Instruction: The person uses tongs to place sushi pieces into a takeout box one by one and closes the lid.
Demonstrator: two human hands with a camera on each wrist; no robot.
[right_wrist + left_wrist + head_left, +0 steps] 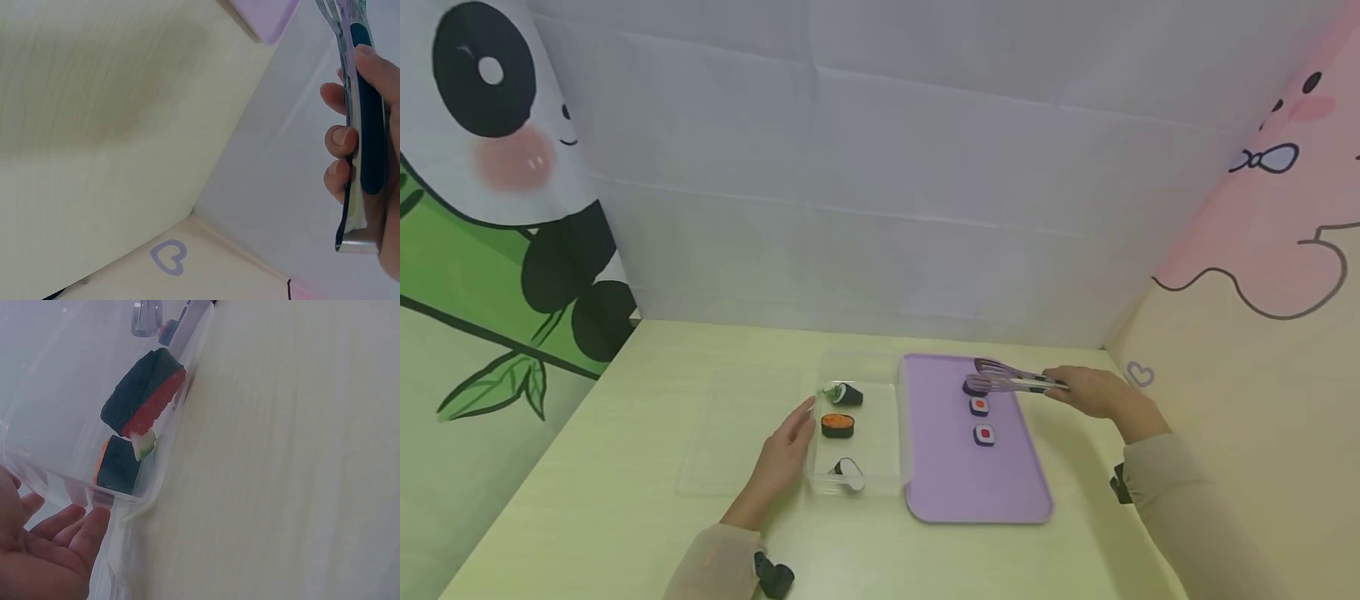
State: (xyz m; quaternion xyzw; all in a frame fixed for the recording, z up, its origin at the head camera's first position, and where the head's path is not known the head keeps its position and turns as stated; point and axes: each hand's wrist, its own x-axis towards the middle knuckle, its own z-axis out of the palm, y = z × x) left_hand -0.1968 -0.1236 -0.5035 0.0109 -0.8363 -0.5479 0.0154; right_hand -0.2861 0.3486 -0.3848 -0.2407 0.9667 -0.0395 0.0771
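Observation:
My right hand [1086,391] grips metal tongs [1011,382], fingers and thumb wrapped about their dark handle [370,125] in the right wrist view. The tongs' ends overlap a dark-wrapped sushi roll [974,387] at the far end of the purple tray [977,492]. Two more rolls, an orange-centred one [978,406] and a red-centred one [984,435], lie nearer. Against the left wall of a clear plastic container [880,454] rests my left hand [781,454], fingertips [97,519] at its rim. Inside are a hand roll [847,395], an orange-topped sushi [837,426] and a white-topped sushi [850,473].
Left of the container lies a clear lid [730,433] flat on the pale wooden table [610,500]. The container stands right against the tray's left edge. A white sheet [880,208] closes off the back, with printed cartoon sheets on both sides.

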